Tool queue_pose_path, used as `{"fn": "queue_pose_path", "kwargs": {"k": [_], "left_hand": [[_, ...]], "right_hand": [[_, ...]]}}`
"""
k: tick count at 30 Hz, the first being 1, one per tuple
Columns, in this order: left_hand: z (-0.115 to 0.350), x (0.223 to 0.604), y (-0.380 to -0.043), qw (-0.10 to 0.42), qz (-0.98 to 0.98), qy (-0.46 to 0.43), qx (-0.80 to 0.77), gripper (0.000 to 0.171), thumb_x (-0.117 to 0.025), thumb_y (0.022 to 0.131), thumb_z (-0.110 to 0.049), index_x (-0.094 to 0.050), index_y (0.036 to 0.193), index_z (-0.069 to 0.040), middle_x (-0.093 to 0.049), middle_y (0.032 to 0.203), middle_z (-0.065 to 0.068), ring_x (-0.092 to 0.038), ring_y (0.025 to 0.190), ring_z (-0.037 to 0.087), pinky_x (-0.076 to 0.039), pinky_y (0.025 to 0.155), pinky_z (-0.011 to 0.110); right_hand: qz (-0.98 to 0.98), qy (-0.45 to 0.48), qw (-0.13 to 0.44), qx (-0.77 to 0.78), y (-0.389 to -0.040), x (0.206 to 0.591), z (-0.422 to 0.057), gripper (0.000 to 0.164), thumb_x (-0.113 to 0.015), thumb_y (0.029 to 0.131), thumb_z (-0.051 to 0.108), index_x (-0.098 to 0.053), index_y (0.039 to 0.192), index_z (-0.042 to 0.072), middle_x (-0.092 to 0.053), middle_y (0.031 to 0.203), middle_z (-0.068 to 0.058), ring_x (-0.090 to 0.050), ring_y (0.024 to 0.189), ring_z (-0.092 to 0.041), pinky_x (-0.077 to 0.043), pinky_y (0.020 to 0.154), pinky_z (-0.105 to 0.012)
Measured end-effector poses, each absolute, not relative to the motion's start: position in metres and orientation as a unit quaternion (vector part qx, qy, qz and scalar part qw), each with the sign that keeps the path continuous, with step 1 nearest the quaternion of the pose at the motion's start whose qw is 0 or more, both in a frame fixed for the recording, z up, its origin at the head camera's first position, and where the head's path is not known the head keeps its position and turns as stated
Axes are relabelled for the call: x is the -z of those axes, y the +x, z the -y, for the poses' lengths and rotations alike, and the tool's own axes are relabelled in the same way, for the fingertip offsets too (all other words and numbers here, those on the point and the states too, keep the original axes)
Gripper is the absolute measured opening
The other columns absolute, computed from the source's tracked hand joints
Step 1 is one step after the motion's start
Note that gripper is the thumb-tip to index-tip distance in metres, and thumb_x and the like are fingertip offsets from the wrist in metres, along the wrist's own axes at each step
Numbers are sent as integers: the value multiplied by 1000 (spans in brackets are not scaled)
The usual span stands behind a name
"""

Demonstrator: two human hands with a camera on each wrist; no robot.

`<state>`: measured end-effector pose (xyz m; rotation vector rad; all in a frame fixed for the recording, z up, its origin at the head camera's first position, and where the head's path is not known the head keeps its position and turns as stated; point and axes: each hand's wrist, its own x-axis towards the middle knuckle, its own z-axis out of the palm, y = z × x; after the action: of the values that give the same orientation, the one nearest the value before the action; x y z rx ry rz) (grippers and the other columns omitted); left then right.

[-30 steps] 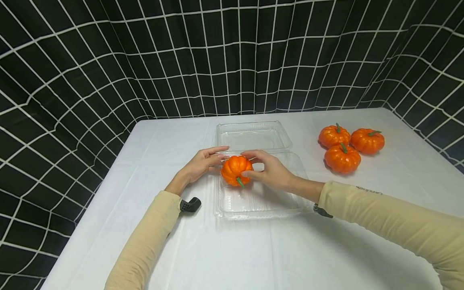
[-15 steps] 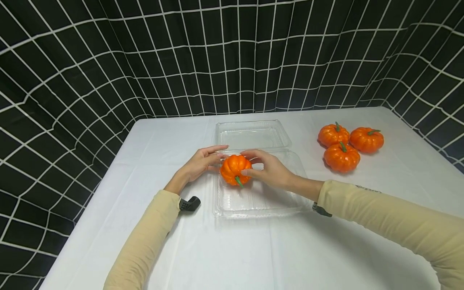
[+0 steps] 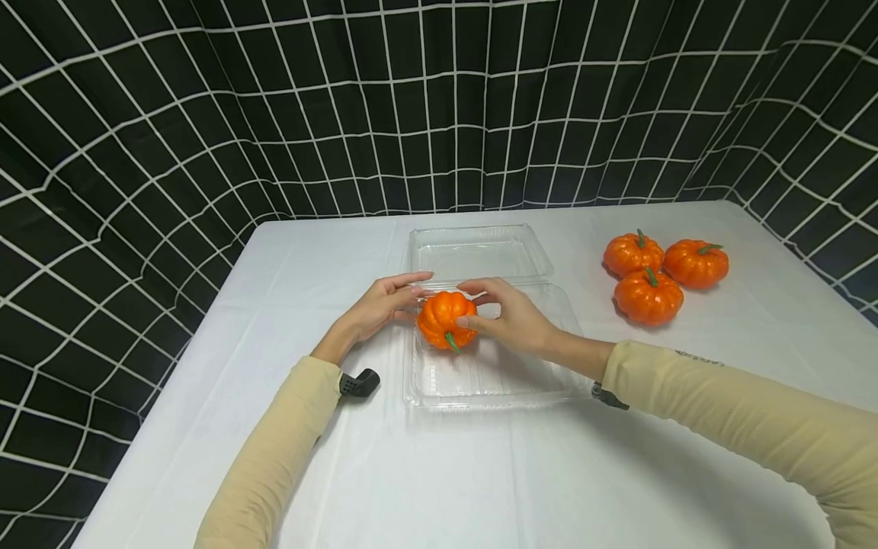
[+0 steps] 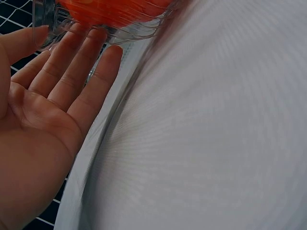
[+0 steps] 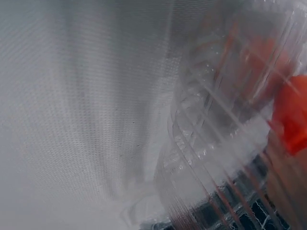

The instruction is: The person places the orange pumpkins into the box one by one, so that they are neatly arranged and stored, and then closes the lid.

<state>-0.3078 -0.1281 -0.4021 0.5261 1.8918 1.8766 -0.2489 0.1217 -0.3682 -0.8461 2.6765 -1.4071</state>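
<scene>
A small orange pumpkin (image 3: 446,320) with a green stem sits tilted in the left back part of a clear plastic clamshell container (image 3: 494,393), stem toward the person. My right hand (image 3: 511,316) holds it from the right, thumb on the front and fingers behind. In the right wrist view, the pumpkin (image 5: 292,115) and part of that hand (image 5: 288,187) show beside the ribbed clear wall. My left hand (image 3: 380,309) lies at the container's left wall. In the left wrist view its fingers (image 4: 67,72) are extended, tips right at the clear plastic under the pumpkin.
The container's lid (image 3: 480,255) lies folded back behind the base. Three more orange pumpkins (image 3: 648,297) stand grouped at the right back of the white-covered table (image 3: 439,480). A black curtain with white grid lines (image 3: 411,114) surrounds the back and sides.
</scene>
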Motion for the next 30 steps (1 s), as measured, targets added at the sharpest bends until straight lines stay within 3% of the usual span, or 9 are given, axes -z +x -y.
{"fn": "queue_pose_path", "kwargs": {"k": [13,21,30], "left_hand": [[127,399,-306,211,-680,188,-677,45,-47,100,-10,-39,143,1,-56,127,21,-60,105,24,-53,84,40],[127,399,-306,214,-680,179,-678,45,-48,100,-9,-40,143,1,-51,133,22,-60,104,22,-53,84,39],[128,399,-306,214,-681,182,-677,45,-47,100,-9,-39,143,2,-50,134,23,-60,102,21,-52,85,38]], "right_hand": [[-850,-274,7,450,-247,368,-123,55,-79,80,16,-55,128,3,-56,127,-12,-57,107,-29,-53,84,-39],[-837,-315,-22,447,-248,367,-122,47,-75,81,4,-59,126,1,-59,124,-12,-57,106,-27,-48,91,-48],[-837,-318,-23,444,-249,368,-121,49,-76,79,1,-58,124,-2,-59,123,-14,-59,104,-28,-47,93,-44]]}}
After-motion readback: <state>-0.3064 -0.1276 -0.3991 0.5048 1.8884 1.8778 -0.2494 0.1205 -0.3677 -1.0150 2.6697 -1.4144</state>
